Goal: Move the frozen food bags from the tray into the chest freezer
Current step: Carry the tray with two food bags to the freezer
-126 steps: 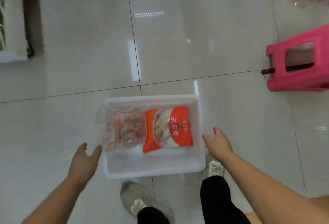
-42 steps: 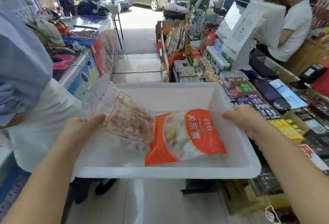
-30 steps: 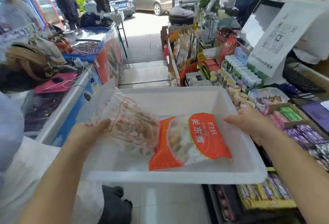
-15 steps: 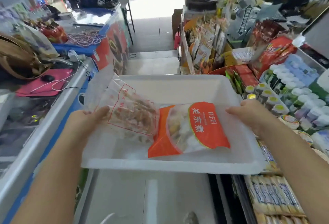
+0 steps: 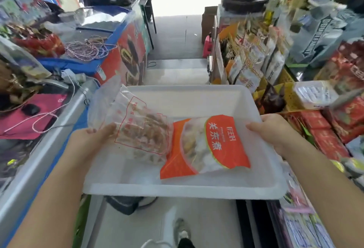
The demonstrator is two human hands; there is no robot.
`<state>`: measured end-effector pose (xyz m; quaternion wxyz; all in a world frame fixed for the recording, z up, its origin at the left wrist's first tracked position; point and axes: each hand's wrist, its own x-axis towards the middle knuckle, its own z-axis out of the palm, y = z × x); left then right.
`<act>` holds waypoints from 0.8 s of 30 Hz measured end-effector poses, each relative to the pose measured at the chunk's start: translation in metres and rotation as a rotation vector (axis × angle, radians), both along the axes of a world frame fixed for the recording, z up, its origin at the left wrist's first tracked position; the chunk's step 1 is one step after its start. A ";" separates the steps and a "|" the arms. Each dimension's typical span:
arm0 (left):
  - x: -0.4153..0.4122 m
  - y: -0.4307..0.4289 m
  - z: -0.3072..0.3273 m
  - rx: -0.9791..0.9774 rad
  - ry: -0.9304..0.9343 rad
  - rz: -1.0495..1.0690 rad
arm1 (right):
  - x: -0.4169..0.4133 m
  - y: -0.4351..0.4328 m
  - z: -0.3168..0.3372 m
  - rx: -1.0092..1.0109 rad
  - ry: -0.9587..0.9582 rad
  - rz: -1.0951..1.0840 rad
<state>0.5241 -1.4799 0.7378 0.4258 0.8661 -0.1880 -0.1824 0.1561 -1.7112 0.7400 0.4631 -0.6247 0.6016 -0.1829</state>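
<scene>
I carry a white plastic tray (image 5: 185,189) in front of me at waist height. My left hand (image 5: 89,141) grips its left rim and my right hand (image 5: 269,129) grips its right rim. Two frozen food bags lie inside: a clear bag with red print (image 5: 141,129) on the left, its top edge hanging over the rim by my left thumb, and an orange bag with white characters (image 5: 204,147) on the right. A chest freezer (image 5: 45,129) with a grey rim runs along my left; its top is covered with items.
A red cloth (image 5: 25,117), cords and bags lie on the near freezer. A second freezer with a red front (image 5: 128,52) stands farther ahead on the left. Shelves of packaged snacks (image 5: 307,98) line the right. A narrow tiled aisle (image 5: 175,66) leads towards the street door.
I picked the tray up off the floor and carried it forward down the aisle. The freezers and shelves have come closer. Both hands keep the same hold; the bags have barely shifted.
</scene>
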 end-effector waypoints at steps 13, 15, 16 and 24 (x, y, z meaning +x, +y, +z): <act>0.151 -0.234 -0.022 0.003 0.058 0.012 | 0.155 -0.246 -0.014 0.067 -0.058 0.021; 0.169 -0.271 -0.026 -0.003 0.068 0.024 | 0.173 -0.288 -0.020 0.078 -0.048 0.034; 0.177 -0.291 -0.029 -0.007 0.070 0.032 | 0.181 -0.311 -0.024 0.080 -0.048 0.041; 0.234 -0.436 -0.028 -0.015 0.046 0.082 | 0.252 -0.480 -0.033 0.071 -0.060 0.116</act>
